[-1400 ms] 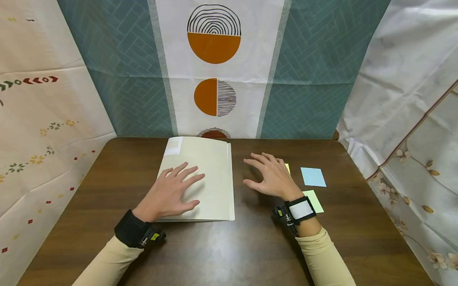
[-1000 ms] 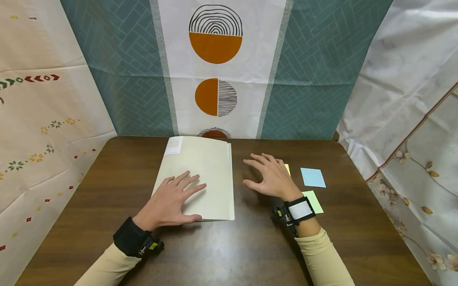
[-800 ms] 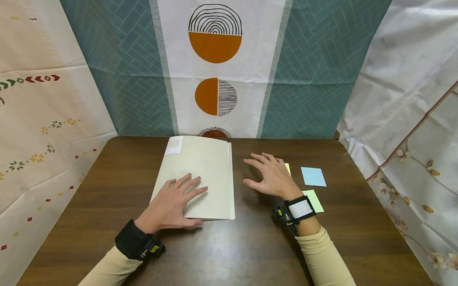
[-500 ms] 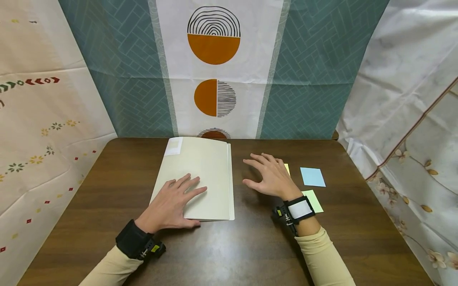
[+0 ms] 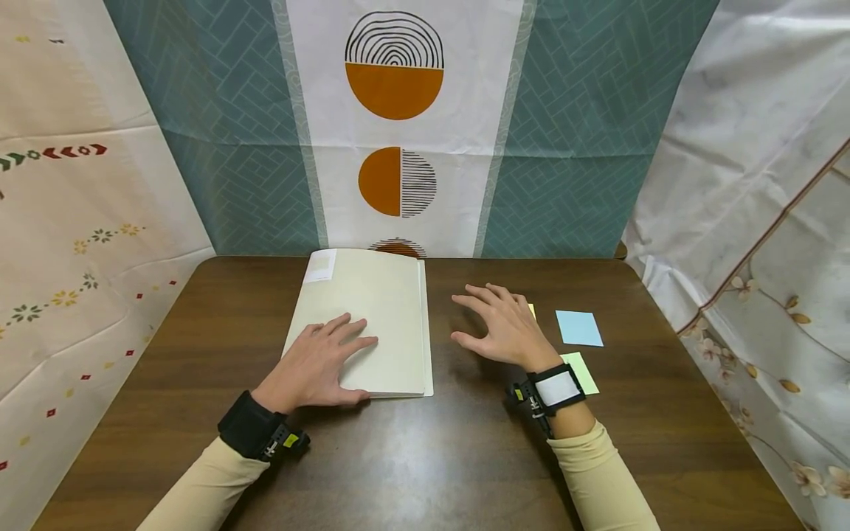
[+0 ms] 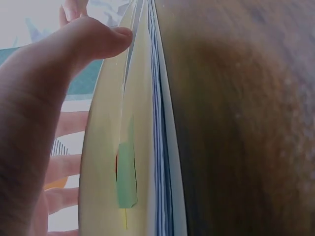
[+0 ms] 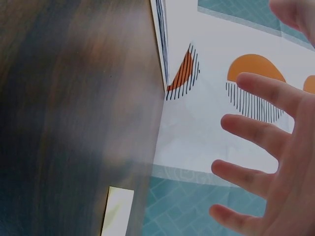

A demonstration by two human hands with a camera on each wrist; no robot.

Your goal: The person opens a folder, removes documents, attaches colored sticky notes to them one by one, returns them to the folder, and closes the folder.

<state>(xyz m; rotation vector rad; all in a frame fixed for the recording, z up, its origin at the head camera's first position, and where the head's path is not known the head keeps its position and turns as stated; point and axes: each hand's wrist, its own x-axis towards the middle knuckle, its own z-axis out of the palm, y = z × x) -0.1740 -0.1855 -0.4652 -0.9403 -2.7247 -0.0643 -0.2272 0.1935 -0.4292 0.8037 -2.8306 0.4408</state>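
Observation:
A cream-covered notebook (image 5: 381, 310) with a white label (image 5: 321, 265) at its far left corner lies on the table. My left hand (image 5: 315, 365) is spread over its lower left part, fingers extended over the cover and thumb at the near edge. In the left wrist view the thumb crosses the notebook's (image 6: 103, 196) near side, where page edges and a green paper tab (image 6: 126, 182) show. To the right of the notebook, my right hand (image 5: 508, 324) hovers with fingers spread, holding nothing, and partly covers a yellow sticky note (image 5: 532, 310).
A blue sticky note (image 5: 579, 328) lies to the right of my right hand. A green sticky note (image 5: 581, 373) lies partly behind the right wrist strap. The brown wooden table (image 5: 412, 472) ends at the patterned cloth (image 5: 564, 147) at the back; pale cloths hang on both sides.
My left hand first drew back toward the notebook's near edge. Since then the notebook and left hand have shifted slightly away from me. The right hand has stayed in place.

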